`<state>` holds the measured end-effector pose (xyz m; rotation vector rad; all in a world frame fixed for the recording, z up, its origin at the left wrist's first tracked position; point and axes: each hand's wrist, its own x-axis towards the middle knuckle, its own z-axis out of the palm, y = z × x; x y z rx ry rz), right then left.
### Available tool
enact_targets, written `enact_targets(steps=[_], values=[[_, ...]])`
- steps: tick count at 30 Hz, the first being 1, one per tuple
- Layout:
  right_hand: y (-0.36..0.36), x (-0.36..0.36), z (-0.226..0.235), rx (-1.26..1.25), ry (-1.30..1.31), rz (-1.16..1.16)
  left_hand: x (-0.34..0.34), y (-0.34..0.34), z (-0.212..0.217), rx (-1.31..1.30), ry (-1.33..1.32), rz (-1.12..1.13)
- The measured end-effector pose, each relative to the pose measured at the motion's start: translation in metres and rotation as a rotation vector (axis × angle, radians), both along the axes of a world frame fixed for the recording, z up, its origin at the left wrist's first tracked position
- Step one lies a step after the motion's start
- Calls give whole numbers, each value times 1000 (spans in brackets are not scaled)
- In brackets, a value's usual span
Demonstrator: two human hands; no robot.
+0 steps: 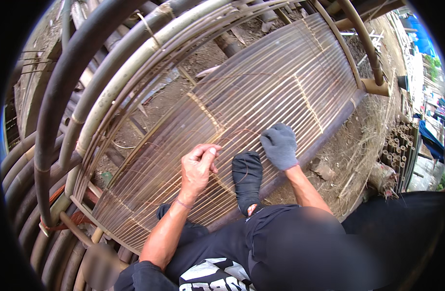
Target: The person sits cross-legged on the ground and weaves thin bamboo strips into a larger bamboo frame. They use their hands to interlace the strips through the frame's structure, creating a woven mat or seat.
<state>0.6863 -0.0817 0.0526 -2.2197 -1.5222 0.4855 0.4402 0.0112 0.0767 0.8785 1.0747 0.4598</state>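
Across the middle lies a long panel of narrow bamboo slats (pixel 261 82), tied by cross rows of binding (pixel 307 104). My bare left hand (pixel 195 169) hovers over the slats, thumb and fingertips pinched on a thin reddish-brown cord (pixel 242 130). The cord arcs from those fingertips toward my right hand (pixel 279 145). That hand wears a grey glove and is curled into a fist just above the slats; what it holds inside is hidden. Between the hands, my dark-covered foot (pixel 246 177) rests on the panel.
Thick bamboo poles (pixel 62 97) curve along the left side. A bent pole frame (pixel 363 43) stands at the far right end of the panel. Dry soil and straw (pixel 351 140) lie to the right, with stacked cut bamboo (pixel 399 145) beyond. Reddish cord bundles (pixel 76 219) hang lower left.
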Motion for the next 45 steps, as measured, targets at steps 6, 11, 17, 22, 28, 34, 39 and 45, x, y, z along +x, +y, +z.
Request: enact_targets(steps=[6, 11, 17, 22, 28, 34, 39, 45], values=[[2, -11, 75, 7, 1733, -365, -25, 28, 43, 38, -5, -71], [32, -23, 151, 116, 2086, -133, -67, 54, 103, 77, 148, -104], [61, -38, 224, 279, 1038, 235, -92, 64, 181, 256, 152, -45], [68, -54, 271, 139, 978, 126, -66, 71, 221, 309, -118, 50], [78, -82, 288, 63, 1934, 67, -54, 76, 254, 514, -21, -59], [117, -111, 293, -160, 1272, 440, -82, 90, 280, 971, 413, -254], [130, -132, 307, -118, 764, 561, -97, 89, 300, 1000, 366, -298], [162, -132, 336, 375, -11, 775, -116, 107, 326, 798, 254, -232]])
